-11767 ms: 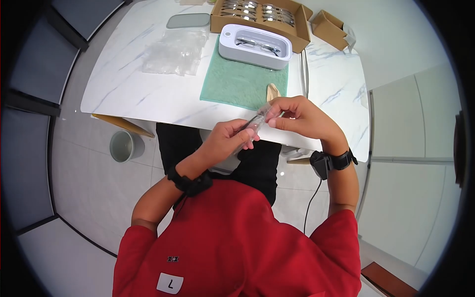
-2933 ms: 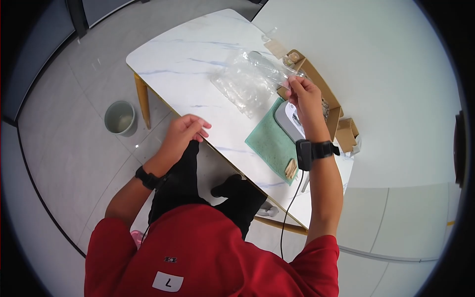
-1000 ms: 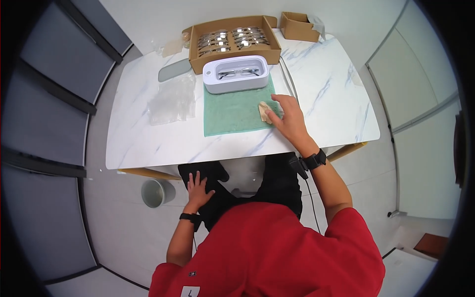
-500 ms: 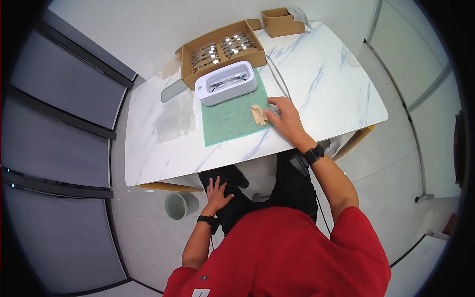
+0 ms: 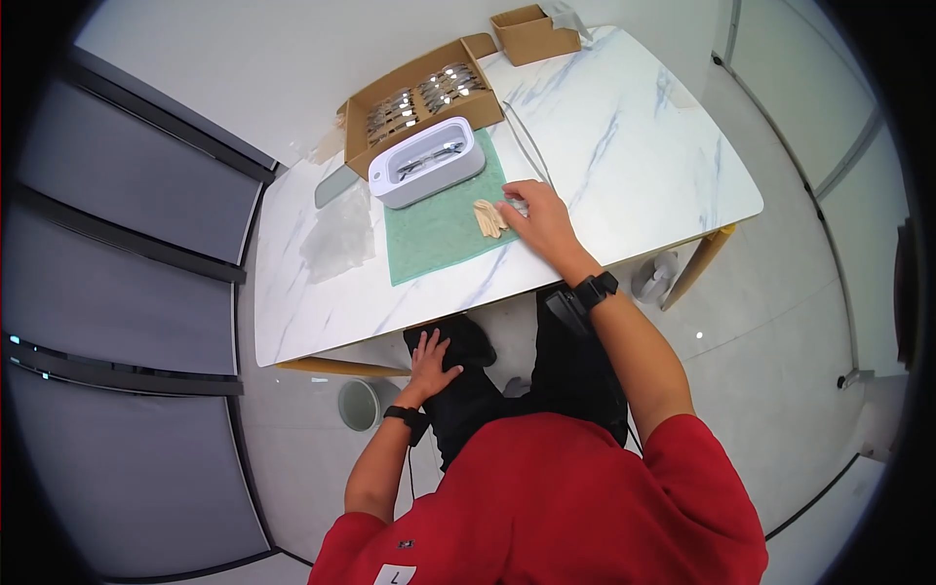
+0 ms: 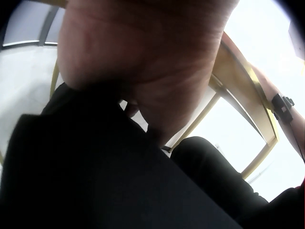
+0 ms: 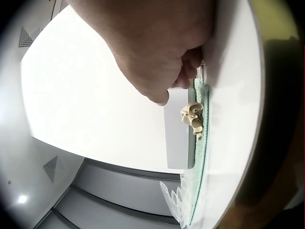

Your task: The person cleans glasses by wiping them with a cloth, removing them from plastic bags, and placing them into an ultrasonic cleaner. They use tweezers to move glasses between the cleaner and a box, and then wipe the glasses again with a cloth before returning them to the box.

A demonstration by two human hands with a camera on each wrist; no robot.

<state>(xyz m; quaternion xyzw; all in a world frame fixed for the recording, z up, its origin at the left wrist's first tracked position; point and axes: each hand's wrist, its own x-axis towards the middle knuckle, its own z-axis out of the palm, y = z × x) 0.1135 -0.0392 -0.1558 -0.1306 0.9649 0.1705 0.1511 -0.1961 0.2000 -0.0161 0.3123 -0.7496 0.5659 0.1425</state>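
My right hand (image 5: 542, 226) rests on the table by the right edge of a green towel (image 5: 419, 255), fingers loosely bent. Just left of its thumb lies a small bundle of crumpled beige, rubbery-looking pieces (image 5: 489, 218), also seen beside the fingertips in the right wrist view (image 7: 191, 117). On the towel's back part stands a pale lavender ultrasonic cleaner (image 5: 439, 182), with a pair of glasses (image 5: 429, 160) in its basin. My left hand (image 5: 427, 369) lies with spread fingers on the dark-trousered thigh; the left wrist view shows its palm side (image 6: 143, 57) close up.
Behind the cleaner, a cardboard box (image 5: 357, 148) holds several glasses in rows. A smaller carton (image 5: 538, 41) stands back right. Clear plastic bags (image 5: 336, 239) and a grey lid (image 5: 334, 187) lie left. A cable (image 5: 526, 146) runs along the table. A bin (image 5: 361, 406) stands on the floor.
Both hands first held a clear plastic bag; later the right hand alone held one over the bag pile. The right hand now lies by the towel, bag gone, and the left on the thigh.
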